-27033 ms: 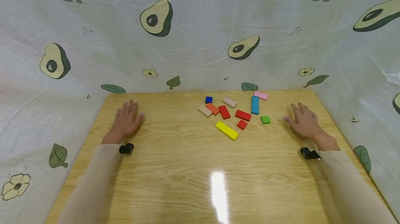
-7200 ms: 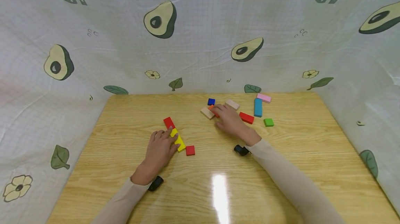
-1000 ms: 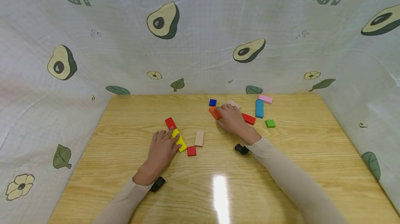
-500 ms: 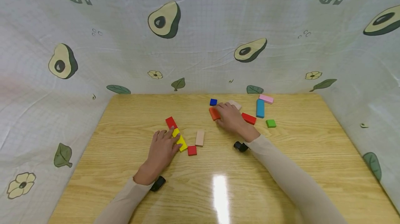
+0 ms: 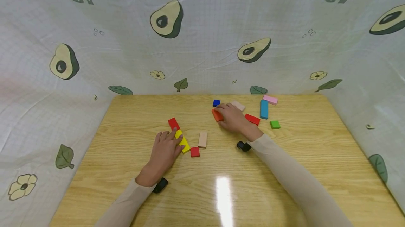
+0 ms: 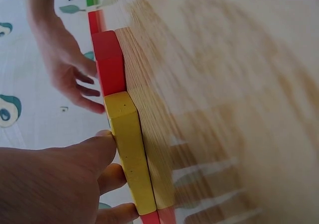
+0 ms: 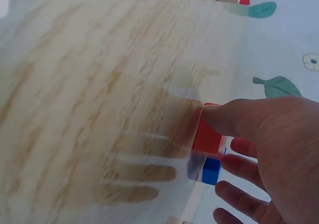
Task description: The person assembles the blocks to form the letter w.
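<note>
My left hand [image 5: 162, 151] rests over the yellow block [image 5: 186, 143], fingers spread along it. In the left wrist view its fingertips touch the side of this block. A red block [image 5: 174, 124] lies end to end with the yellow one at the far end. Near the yellow block's other end sit a small red square block [image 5: 195, 152] and a plain wooden block [image 5: 203, 139]. My right hand [image 5: 235, 118] pinches an orange block [image 5: 216, 115], which looks red in the right wrist view, thumb on its near side. Just beyond is a small blue block [image 7: 211, 170].
Behind the right hand lies another plain wooden block [image 5: 238, 105]. Farther right are a red block [image 5: 252, 119], a blue block [image 5: 264, 109], a pink block [image 5: 270, 99] and a green block [image 5: 275, 124]. A printed cloth [image 5: 202, 37] hangs along the table's back edge.
Since the first frame, the yellow, two red and one plain wooden block have moved left and nearer. Over the last second the orange block turned slightly in my right hand; the left hand stayed.
</note>
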A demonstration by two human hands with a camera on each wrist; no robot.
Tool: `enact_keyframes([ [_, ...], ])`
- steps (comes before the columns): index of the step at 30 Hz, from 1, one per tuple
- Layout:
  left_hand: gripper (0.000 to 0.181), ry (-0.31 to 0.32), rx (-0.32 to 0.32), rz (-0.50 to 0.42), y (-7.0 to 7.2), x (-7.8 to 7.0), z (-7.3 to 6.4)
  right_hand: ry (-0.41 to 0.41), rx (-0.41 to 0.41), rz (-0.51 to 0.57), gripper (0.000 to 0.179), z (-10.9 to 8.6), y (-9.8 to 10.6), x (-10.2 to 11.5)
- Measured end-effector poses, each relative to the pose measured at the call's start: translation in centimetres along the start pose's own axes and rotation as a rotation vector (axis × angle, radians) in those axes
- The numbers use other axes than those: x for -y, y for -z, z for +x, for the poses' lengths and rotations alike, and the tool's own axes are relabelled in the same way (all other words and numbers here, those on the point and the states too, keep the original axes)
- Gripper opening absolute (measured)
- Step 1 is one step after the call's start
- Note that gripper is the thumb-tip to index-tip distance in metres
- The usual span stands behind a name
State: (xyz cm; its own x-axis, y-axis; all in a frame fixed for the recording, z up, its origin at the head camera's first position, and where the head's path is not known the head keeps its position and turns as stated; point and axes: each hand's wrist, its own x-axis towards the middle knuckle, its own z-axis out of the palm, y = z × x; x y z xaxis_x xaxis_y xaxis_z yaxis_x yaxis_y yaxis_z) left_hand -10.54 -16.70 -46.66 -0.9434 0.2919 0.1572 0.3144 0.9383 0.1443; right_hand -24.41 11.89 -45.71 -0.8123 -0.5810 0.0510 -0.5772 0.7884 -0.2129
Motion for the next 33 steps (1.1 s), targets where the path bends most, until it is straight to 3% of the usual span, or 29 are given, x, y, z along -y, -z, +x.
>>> enact_keyframes([
  [18,0.041,0.004,0.016,0.005,-0.1,0.0,0.1,0.054,-0.016,0.002,0.056,-0.1,-0.2,0.3],
  [33,0.04,0.001,-0.005,-0.002,-0.3,0.1,0.0,0.063,-0.037,0.017,0.056,-0.1,-0.4,2.9],
])
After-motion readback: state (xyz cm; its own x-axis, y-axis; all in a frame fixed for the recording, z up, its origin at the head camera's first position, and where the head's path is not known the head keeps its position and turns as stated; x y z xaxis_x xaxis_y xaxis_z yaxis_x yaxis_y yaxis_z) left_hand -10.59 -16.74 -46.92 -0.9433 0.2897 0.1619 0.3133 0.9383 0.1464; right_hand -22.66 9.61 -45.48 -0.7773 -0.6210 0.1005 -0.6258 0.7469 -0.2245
